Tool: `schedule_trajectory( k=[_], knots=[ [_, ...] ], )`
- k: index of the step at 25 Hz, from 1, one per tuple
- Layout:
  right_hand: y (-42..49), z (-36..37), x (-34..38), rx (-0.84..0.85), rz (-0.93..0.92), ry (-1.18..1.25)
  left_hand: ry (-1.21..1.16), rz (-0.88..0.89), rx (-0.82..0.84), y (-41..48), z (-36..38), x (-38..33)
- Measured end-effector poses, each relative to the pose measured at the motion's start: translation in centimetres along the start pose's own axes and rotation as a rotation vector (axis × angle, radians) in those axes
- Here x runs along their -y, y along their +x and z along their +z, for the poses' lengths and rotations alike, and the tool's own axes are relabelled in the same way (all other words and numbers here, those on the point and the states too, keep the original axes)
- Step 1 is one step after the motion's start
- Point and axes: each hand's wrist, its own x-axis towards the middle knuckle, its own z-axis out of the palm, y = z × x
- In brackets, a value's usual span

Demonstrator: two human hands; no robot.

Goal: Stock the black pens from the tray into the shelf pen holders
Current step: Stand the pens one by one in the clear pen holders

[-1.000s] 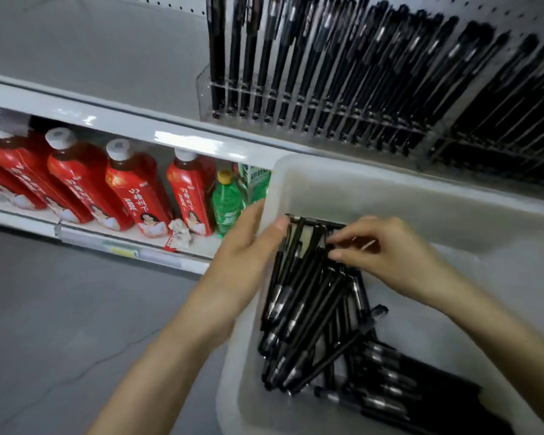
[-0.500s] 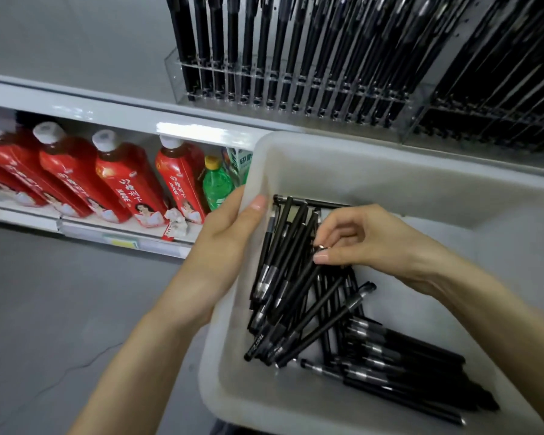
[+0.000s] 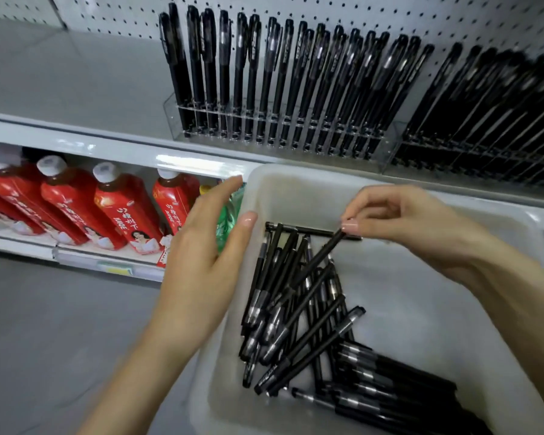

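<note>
Your right hand (image 3: 421, 227) is pinching the top end of one black pen (image 3: 322, 254) between thumb and forefinger; that pen is slanting up out of the loose pens (image 3: 283, 309), its lower end lying among them; your left hand (image 3: 208, 262) is holding nothing, its fingers straight and slightly spread; its thumb tip is lying over the left rim of the tray (image 3: 296, 174), though you cannot tell whether it is touching; the one white tray is sitting in front of the shelf edge (image 3: 107, 152) and is holding all the loose pens; they are overlapping too much for an exact count, though well over twenty are showing; a fan of them is lying lengthwise at the left, one crosswise pen (image 3: 299, 229) is lying along the far end, and a stacked bundle (image 3: 396, 387) is filling the near right corner; two clear pen holders are standing side by side beyond the tray; the left holder (image 3: 280, 142) is carrying roughly thirty upright black pens, and the right holder (image 3: 453, 155) is also packed, but blur is making its pens uncountable; on the lower shelf (image 3: 91, 262) to your left, four white-capped red bottles (image 3: 123, 221) are leaning in a row, and one green bottle (image 3: 230, 215) is showing partly behind your left hand
</note>
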Motion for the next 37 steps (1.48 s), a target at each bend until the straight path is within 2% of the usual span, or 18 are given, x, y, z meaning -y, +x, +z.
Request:
schedule_trajectory(
  k=[4, 9, 12, 14, 17, 20, 28, 32, 35, 37],
  knots=[
    [0.0, -1.1, 2.1, -0.183, -0.111, 0.34, -0.152, 0.017, 0.048, 0.6, -1.1, -1.4],
    [0.4, 0.3, 3.1, -0.213, -0.156, 0.594, -0.561, -0.172, -0.013, 1.9, -2.8, -2.6],
    [0.8, 1.1, 3.7, -0.158, -0.177, 0.555, -0.661, -0.252, -0.062, 2.7, -4.6, -2.5],
    [1.1, 1.8, 4.4, -0.121, -0.204, 0.342, -0.676, -0.276, -0.084, 3.2, -6.0, -2.4],
    [2.1, 3.4, 6.5, -0.091, -0.34, -0.073, -0.633, -0.283, -0.098, 3.8, -7.4, -2.4],
    [3.6, 5.9, 8.7, -0.02, -0.48, -0.243, -0.569, -0.28, -0.101, 4.2, -8.2, -2.6],
    [6.2, 10.2, 11.5, -0.014, -0.553, -0.299, -0.48, -0.247, -0.139, 5.2, -9.7, -2.9],
    [7.0, 9.5, 12.8, 0.031, -0.554, -0.41, -0.357, -0.173, -0.253, 6.6, -9.8, -1.4],
    [8.0, 7.8, 14.5, -0.066, -0.601, -0.391, -0.049, -0.082, -0.304, 8.8, -9.0, 1.9],
    [9.1, 6.8, 15.6, -0.213, -0.64, -0.277, 0.15, -0.018, -0.177, 10.2, -7.9, 3.9]
  ],
)
